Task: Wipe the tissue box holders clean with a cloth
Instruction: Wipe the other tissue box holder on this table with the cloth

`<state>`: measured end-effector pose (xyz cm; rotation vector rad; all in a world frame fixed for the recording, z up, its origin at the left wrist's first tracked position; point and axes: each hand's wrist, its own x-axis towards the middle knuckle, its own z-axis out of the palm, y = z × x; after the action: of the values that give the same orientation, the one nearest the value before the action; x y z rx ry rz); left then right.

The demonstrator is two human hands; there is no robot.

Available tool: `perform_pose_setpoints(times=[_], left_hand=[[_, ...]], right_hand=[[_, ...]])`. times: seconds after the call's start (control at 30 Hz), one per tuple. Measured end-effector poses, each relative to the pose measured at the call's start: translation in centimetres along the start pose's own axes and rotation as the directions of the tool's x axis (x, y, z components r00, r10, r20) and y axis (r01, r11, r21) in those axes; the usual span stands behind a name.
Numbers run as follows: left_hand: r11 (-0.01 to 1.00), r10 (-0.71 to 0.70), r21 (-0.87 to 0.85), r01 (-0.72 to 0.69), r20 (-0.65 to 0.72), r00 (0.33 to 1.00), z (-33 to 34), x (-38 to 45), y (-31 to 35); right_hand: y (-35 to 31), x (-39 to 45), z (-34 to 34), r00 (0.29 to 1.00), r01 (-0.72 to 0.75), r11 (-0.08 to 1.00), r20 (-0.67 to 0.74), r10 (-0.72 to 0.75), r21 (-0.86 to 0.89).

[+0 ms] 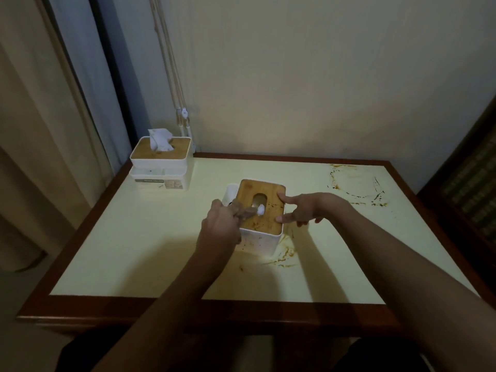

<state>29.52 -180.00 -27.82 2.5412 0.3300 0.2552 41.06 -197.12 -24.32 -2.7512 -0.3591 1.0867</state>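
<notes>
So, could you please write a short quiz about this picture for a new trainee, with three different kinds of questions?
1. True or false: a tissue sticks up out of the far holder.
2. What does the left hand pinch at the slot of the near holder? A) a spoon B) a small white wad C) a brush
3. Fill in: the right hand steadies the near holder by its wooden ____.

Key: 1 true; 2 B; 3 lid, which carries brown specks, like the stains on the table.
</notes>
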Motion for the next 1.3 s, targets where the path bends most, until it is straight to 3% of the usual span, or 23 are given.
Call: perform_pose_setpoints(times=[0.27, 0.4, 0.5, 0.57, 0.63, 0.8, 1.0, 1.07, 1.17, 1.3], left_hand=[[0.99, 0.075, 0.107, -0.09, 0.139, 0.987, 0.8, 8.3, 0.5], [0.98, 0.134, 0.116, -0.16, 0.206, 0.969, 1.2, 10.4, 1.8], [0.955, 0.252, 0.094, -0.283, 0.252, 0.934, 0.7, 11.1, 1.2], [0.93, 0.329, 0.073, -0.359, 0.262, 0.907, 0.4, 11.0, 0.6], [0.908, 0.392, 0.055, -0.416, 0.241, 0.888, 0.4, 10.8, 0.1], [0.891, 0.441, 0.019, -0.453, 0.203, 0.874, 0.5, 10.3, -0.2], [0.91, 0.413, -0.018, -0.415, 0.159, 0.897, 1.4, 8.9, -1.3], [0.889, 0.455, -0.024, -0.457, 0.153, 0.877, 1.3, 7.0, -2.2], [0.797, 0.603, -0.108, -0.594, 0.089, 0.793, 0.7, 3.4, -3.8], [0.812, 0.583, -0.155, -0.563, 0.16, 0.797, -0.1, 3.3, -3.7]], right_hand=[[-0.9, -3.4, 0.4, 0.987, -0.007, 0.956, 0.154, 0.055, -0.292], [-0.7, -3.3, 0.6, 0.975, -0.012, 0.962, 0.212, 0.073, -0.273], [0.5, -3.5, -0.1, 0.996, 0.087, 0.954, 0.023, -0.084, -0.287], [1.9, -3.0, -0.3, 0.962, 0.155, 0.968, -0.194, -0.194, -0.199], [3.2, -1.9, 0.0, 0.917, 0.21, 0.972, -0.324, -0.232, -0.1], [4.6, -0.1, 1.3, 0.958, 0.171, 0.982, -0.219, -0.184, -0.077], [4.5, 0.1, 1.1, 0.961, 0.189, 0.978, -0.189, -0.202, -0.085], [4.4, 0.0, 1.0, 0.959, 0.196, 0.976, -0.186, -0.212, -0.099], [4.2, 0.1, 0.8, 0.96, 0.207, 0.971, -0.167, -0.225, -0.116], [3.7, 0.1, 0.4, 0.963, 0.214, 0.963, -0.128, -0.236, -0.165]])
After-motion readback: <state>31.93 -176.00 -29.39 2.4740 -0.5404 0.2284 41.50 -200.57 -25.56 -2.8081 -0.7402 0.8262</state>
